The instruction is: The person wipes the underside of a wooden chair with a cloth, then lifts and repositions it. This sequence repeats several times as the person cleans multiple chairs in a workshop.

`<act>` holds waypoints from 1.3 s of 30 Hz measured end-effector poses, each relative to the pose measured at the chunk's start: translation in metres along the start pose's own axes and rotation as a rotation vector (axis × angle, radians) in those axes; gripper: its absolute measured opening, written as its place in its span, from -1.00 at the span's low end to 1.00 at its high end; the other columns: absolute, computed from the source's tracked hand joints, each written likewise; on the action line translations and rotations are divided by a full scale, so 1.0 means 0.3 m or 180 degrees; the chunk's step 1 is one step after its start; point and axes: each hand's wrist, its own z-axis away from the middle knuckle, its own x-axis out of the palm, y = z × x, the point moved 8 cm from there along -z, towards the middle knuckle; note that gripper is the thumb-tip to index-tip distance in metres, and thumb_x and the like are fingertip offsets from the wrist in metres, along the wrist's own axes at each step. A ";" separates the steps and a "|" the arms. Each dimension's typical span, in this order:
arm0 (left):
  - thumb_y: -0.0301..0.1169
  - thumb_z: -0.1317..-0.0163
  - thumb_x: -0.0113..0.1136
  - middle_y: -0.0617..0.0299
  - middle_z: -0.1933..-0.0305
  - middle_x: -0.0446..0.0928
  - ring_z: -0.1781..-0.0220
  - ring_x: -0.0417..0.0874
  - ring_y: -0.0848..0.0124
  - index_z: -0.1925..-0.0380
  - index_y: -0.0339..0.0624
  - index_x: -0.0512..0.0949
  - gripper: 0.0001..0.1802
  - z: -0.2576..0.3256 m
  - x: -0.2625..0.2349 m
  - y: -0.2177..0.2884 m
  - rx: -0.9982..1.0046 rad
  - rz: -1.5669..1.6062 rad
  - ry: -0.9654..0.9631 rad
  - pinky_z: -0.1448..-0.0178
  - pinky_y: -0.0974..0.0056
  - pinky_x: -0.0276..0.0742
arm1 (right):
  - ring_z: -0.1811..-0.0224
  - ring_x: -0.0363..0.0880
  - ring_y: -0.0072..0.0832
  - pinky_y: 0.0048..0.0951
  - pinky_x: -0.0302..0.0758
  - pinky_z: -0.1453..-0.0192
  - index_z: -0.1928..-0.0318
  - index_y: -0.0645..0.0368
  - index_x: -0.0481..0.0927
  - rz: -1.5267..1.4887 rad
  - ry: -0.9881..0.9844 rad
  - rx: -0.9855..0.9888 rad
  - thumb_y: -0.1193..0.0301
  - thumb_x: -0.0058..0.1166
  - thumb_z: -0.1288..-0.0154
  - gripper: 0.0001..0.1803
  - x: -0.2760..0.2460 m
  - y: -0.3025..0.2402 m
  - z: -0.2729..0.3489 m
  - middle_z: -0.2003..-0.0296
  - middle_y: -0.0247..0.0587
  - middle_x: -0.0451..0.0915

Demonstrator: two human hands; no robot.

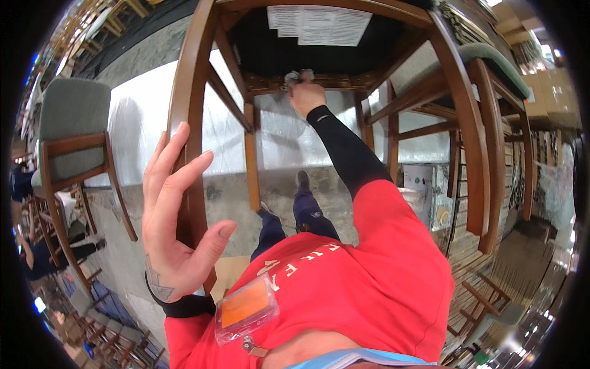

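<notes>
1. Brown wooden chair with a black underside (pixel 335 58) stands in front of the person, its underside turned toward the camera and its legs running down the view on either side.
2. The right hand (pixel 307 98), at the end of a black undersleeve, reaches in between the legs. Its fingers are closed on a small crumpled grey-white piece (pixel 297 78) — whether cloth or something else, one cannot tell — at the brown wooden rail (pixel 267 84) along the lower edge of the underside.
3. The left hand (pixel 178 215) is beside the chair's left leg, fingers extended and thumb well apart, gripping nothing; whether the palm touches the wood cannot be told.
4. White printed paper sheets (pixel 335 26) lie against the upper part of the black underside.
5. A grey-upholstered chair with a wooden frame (pixel 75 107) is to the left; a similar greenish-grey padded chair (pixel 491 61) is just beside the right leg.
6. Shiny whitish sheeting (pixel 276 138) spreads behind the chair. A clear badge holder with an orange card (pixel 246 307) hangs before the person's red top (pixel 362 277).
</notes>
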 end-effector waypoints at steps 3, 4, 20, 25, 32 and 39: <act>-0.24 -0.01 0.39 -0.12 -0.48 0.31 -0.60 0.15 -0.09 -0.15 -0.23 0.58 -0.36 -0.011 0.008 0.014 0.0015 -0.0028 -0.0059 -0.57 -0.05 0.09 | 0.23 0.66 0.09 -0.11 0.60 0.08 0.17 0.00 0.76 -0.1688 0.1050 0.1697 0.29 0.15 -0.18 -0.76 -0.068 0.301 0.154 0.24 0.17 0.70; -0.24 -0.01 0.39 -0.12 -0.49 0.31 -0.60 0.16 -0.08 -0.16 -0.23 0.58 -0.35 -0.011 0.006 0.026 0.0056 -0.0005 -0.0057 -0.56 -0.04 0.10 | 0.02 0.58 -0.01 -0.14 0.49 -0.12 0.15 0.06 0.77 -0.1498 0.1795 0.1981 0.35 0.18 -0.19 -0.77 -0.115 0.388 0.223 0.30 -0.01 0.66; -0.05 -0.12 0.25 -0.13 -0.54 0.21 -0.60 0.15 -0.04 -0.14 -0.26 0.57 -0.34 -0.010 0.028 0.028 -0.0362 -0.0243 -0.0100 -0.59 -0.08 0.06 | -0.30 0.37 0.17 -0.06 0.44 -0.30 -0.46 0.29 0.22 -0.1148 0.2437 0.3126 0.34 0.20 -0.33 -0.24 -0.145 0.530 0.270 -0.22 0.30 0.31; 0.02 -0.17 0.24 -0.13 -0.54 0.20 -0.61 0.13 -0.04 -0.16 -0.27 0.55 -0.31 -0.018 0.026 0.032 -0.0417 -0.0344 -0.0184 -0.60 -0.08 0.03 | -0.31 0.36 0.21 -0.02 0.38 -0.35 -0.32 0.33 0.30 -0.1239 0.2832 0.2733 0.50 0.20 -0.23 -0.34 -0.159 0.529 0.294 -0.24 0.32 0.34; 0.02 -0.19 0.24 -0.13 -0.55 0.19 -0.60 0.16 -0.03 -0.17 -0.27 0.54 -0.32 -0.004 0.032 0.030 -0.0468 -0.0292 -0.0170 -0.59 -0.06 0.04 | 0.03 0.56 0.12 0.01 0.52 -0.06 0.06 0.27 0.47 -0.1126 0.1893 0.2510 0.40 0.29 -0.07 -0.57 -0.171 0.551 0.265 0.08 0.11 0.54; -0.12 -0.14 0.29 -0.06 -0.52 0.28 -0.58 0.21 0.06 -0.13 -0.31 0.56 -0.37 -0.018 0.022 0.039 -0.0307 0.0053 -0.0007 -0.58 0.02 0.06 | 0.13 0.69 0.02 0.01 0.60 0.01 0.07 0.15 0.67 -0.1776 0.0046 0.1100 0.27 0.19 -0.02 -0.58 0.002 0.124 0.175 0.22 0.11 0.70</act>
